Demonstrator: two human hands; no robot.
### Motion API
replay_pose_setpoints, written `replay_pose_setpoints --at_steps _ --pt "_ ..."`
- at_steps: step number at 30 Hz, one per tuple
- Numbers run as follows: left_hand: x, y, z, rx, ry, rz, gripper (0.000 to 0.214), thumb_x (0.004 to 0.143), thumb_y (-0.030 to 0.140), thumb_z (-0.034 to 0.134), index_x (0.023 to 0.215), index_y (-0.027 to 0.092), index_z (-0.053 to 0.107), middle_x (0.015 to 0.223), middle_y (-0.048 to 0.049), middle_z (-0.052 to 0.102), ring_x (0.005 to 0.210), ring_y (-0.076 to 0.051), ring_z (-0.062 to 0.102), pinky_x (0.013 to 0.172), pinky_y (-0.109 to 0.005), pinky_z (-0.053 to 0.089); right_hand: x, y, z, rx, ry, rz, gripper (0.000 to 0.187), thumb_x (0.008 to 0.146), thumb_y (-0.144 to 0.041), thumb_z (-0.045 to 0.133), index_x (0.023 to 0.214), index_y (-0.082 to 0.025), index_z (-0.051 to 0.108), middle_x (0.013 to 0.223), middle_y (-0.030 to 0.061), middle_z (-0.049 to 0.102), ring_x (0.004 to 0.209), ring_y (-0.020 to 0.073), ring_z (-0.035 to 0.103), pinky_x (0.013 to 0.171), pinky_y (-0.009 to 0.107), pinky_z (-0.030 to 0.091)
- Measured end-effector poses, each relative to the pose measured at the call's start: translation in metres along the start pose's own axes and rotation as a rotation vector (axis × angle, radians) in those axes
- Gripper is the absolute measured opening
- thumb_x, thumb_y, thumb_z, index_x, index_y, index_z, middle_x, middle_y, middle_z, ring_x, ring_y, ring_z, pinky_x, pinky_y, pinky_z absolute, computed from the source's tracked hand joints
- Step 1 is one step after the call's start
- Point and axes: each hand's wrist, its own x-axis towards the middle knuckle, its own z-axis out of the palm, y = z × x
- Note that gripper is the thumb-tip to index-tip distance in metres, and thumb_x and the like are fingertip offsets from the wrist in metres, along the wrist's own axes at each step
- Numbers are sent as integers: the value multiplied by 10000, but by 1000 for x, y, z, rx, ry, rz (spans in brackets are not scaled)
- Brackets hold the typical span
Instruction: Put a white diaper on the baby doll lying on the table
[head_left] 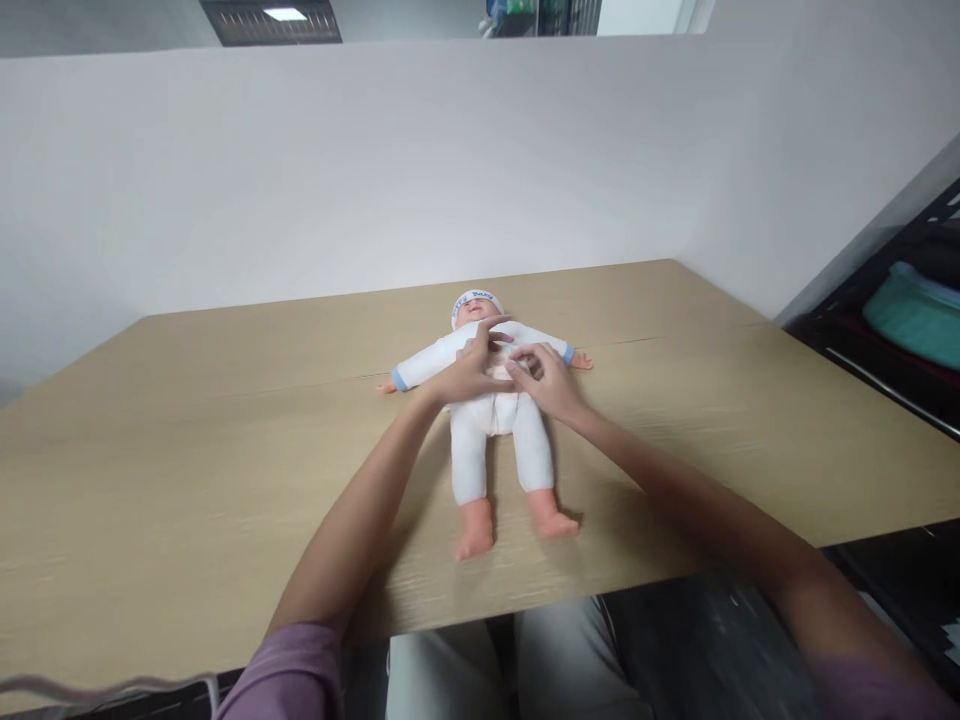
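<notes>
A baby doll (469, 455) in a white suit with blue cuffs and a white printed headband lies on its back, feet toward me and arms stretched out. Around its hips is a white diaper (501, 412). My left hand (472, 368) lies over the doll's belly from the left, its thumb and fingers spread apart. From the right, my right hand (551, 382) reaches the front waist of the diaper, with thumb and fingers curled together on its edge. Both hands partly hide the waist and chest.
The doll lies on a wooden table (225, 450) with a seam across it. A white partition (375, 170) rises behind. At the right, a dark rack (847, 330) holds a green cloth item (915, 315). A pale cable (112, 688) runs along the lower left.
</notes>
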Motion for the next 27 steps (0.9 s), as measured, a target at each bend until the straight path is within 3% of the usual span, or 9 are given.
replay_pose_setpoints --at_steps 2,5,7,10,12,15,20,24,27 --pt "-6 -8 -13 -205 -63 58 979 854 414 899 1674 357 368 1583 -143 588 1498 -339 555 1192 -508 504 -18 -5 -9 -81 -24 -154 333 1079 -474 603 1276 -242 738 1337 113 732 1302 289 656 1195 500 485" --pt "-18 -20 -17 -327 69 36 709 944 452 818 1568 307 514 1529 -140 646 1482 -305 592 1189 -472 535 -39 -8 -17 -147 -156 -280 487 1148 -458 504 1593 -275 583 1626 107 605 1540 289 524 1326 532 366" --pt "-33 -27 -12 -253 236 -3 523 980 490 774 1423 262 616 1482 -130 676 1386 -282 643 1170 -458 540 -44 -6 -20 -173 -211 -299 555 1167 -463 462 1695 -291 468 1713 97 527 1588 286 481 1341 541 352" --pt "-65 -41 -6 -5 412 -40 396 1026 524 712 1311 254 660 1429 -92 694 1256 -251 657 1134 -449 529 -44 -3 -21 -217 -234 -306 574 1178 -474 424 1729 -313 420 1728 85 514 1589 294 478 1335 555 361" --pt "-89 -51 -7 167 475 -53 369 1050 516 670 1309 253 655 1368 -87 707 1203 -255 643 1118 -461 516 -41 -2 -23 -253 -236 -313 572 1178 -480 418 1727 -320 428 1713 87 528 1573 305 492 1322 564 378" --pt "-113 -66 -12 370 473 -93 312 1057 501 630 1217 234 649 1254 -101 718 1157 -285 633 1088 -486 507 -33 -8 -23 -317 -207 -329 524 1178 -466 407 1662 -312 538 1635 101 592 1509 320 535 1287 569 412" --pt "-116 -77 -12 482 429 -238 233 1011 467 610 1036 236 605 1136 -129 708 1131 -334 604 1107 -533 472 -8 -38 -7 -437 -96 -375 372 1145 -408 504 1321 -255 793 1422 127 670 1304 331 587 1199 537 451" --pt "-114 -77 -10 425 428 -358 261 928 474 681 915 247 552 1015 -114 694 1117 -346 584 1098 -535 451 10 -66 20 -492 -242 -358 283 1111 -371 574 1200 -230 803 1199 128 696 1121 316 597 1051 488 481" --pt "-117 -81 -14 373 441 -404 316 907 500 707 837 249 529 899 -84 661 1031 -329 590 1012 -495 470 19 -72 41 -544 -343 -315 241 1060 -387 673 1172 -212 795 1119 124 700 1086 321 600 1012 475 464"
